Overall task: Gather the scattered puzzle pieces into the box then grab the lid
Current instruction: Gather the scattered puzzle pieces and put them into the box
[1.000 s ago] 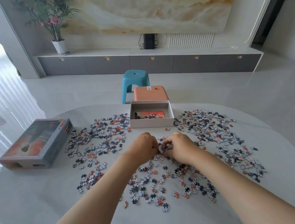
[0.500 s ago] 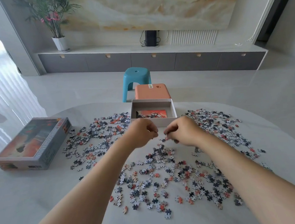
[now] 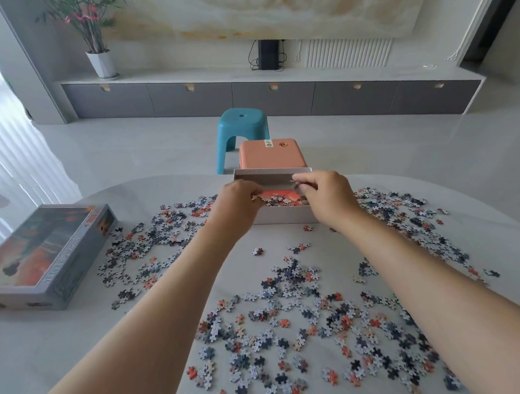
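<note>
Many puzzle pieces (image 3: 293,318) lie scattered round the open box (image 3: 285,218).
Our left hand (image 3: 237,206) and right hand (image 3: 328,196) curl above it — whether either grips pieces, we cannot tell.

Left hand (image 3: 237,203) and right hand (image 3: 327,193) moved from the pieces (image 3: 294,328) to over the box (image 3: 285,218).

Left forearm (image 3: 156,313) and right forearm (image 3: 430,276), both bare as far as they show. Left hand (image 3: 237,204) and right hand (image 3: 327,196) bare too.
</note>
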Available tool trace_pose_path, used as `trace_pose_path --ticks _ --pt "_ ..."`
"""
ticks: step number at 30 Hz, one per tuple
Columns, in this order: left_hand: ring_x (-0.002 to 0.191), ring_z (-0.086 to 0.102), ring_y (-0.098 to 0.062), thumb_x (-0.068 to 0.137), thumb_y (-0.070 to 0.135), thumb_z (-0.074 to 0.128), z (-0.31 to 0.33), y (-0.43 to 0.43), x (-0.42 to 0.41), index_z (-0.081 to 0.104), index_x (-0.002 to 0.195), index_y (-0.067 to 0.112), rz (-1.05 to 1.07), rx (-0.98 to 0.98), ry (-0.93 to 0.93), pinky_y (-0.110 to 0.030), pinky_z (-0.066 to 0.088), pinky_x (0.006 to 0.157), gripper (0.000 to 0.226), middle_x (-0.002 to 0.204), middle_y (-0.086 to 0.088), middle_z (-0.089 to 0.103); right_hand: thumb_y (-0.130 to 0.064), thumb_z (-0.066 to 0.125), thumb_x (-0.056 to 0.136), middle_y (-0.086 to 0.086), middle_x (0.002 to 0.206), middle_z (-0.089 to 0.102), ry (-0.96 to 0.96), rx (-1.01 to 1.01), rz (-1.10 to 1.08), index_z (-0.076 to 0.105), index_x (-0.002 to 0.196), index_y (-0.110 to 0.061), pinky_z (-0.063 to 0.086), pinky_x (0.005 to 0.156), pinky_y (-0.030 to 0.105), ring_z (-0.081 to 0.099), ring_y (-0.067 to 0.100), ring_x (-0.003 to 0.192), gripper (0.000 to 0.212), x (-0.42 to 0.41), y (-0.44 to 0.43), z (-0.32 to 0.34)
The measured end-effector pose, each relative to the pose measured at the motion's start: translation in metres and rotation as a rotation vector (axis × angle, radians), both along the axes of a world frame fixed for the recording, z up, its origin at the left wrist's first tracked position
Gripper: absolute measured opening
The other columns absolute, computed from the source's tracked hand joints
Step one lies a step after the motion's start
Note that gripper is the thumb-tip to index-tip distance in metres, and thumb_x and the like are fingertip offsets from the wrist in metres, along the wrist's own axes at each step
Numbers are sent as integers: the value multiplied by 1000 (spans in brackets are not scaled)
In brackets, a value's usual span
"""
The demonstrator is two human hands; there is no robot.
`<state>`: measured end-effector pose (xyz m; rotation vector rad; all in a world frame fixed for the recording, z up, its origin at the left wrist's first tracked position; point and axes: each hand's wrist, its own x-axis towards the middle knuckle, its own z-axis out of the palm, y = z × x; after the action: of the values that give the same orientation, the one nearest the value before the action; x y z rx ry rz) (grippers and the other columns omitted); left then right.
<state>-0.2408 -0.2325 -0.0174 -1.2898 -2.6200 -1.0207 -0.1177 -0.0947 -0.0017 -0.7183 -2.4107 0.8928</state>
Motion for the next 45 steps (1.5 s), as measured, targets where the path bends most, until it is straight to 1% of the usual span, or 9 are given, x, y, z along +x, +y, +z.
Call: trace_pose_path --ticks 7,13,19,23,26,31,36,40,45 --pt "97 56 -27 92 16 59 -3 0 0 74 105 16 3 -5 156 -40 46 90 20 101 -8 65 -16 52 99 1 127 66 -120 121 160 67 125 -18 34 95 15 59 16 118 30 5 -4 9" --pt "116 45 -26 94 6 42 -3 -7 7 46 135 21 -18 -326 203 -44 34 99 44 126 -4 54 -13 56 96 0 113 71 -66 222 193 73 113 -17 38 87 14 63 14 104 25 21 -19 20" --pt "110 51 -18 92 10 52 -8 -26 37 61 119 24 -86 -36 249 -39 43 101 32 119 2 56 -14 52 96 -2 138 57 -547 173 228 61 130 -26 42 108 37 54 19 124 36 45 -27 2" --pt "112 50 -13 94 23 53 -21 -45 62 60 118 26 -153 -260 160 -33 47 99 25 121 5 52 0 47 93 -2 151 38 -675 227 283 46 143 -22 35 112 37 40 23 135 55 58 -38 -14" --pt "119 42 -17 95 32 52 -22 -56 74 54 129 24 -154 -427 102 -38 45 101 35 126 0 48 7 41 91 -2 144 46 -638 232 311 52 139 -21 38 110 37 45 22 130 57 66 -48 -15" --pt "109 48 -15 95 31 52 -14 -68 90 59 127 23 -257 -401 -24 -39 46 101 33 116 0 53 -3 47 93 -2 138 55 -555 146 331 57 134 -29 43 106 37 52 19 122 50 83 -65 -11" --pt "120 36 -16 80 54 65 -10 -82 96 41 142 26 -344 -550 -9 -40 40 106 73 128 2 43 -32 56 94 -3 155 29 -668 229 372 30 152 -21 23 117 44 20 21 144 65 98 -82 -11" --pt "108 46 -12 84 40 69 -18 -86 100 58 126 29 -307 -394 -39 -38 44 102 45 113 5 50 -21 60 91 -7 141 40 -624 163 380 45 144 -24 28 115 38 30 16 136 55 100 -86 -15" --pt "129 33 -19 84 55 61 -16 -94 99 37 145 26 -272 -494 77 -43 38 108 71 139 3 39 -16 49 93 -3 157 27 -580 174 353 30 152 -22 22 118 39 21 19 145 62 105 -81 -12"
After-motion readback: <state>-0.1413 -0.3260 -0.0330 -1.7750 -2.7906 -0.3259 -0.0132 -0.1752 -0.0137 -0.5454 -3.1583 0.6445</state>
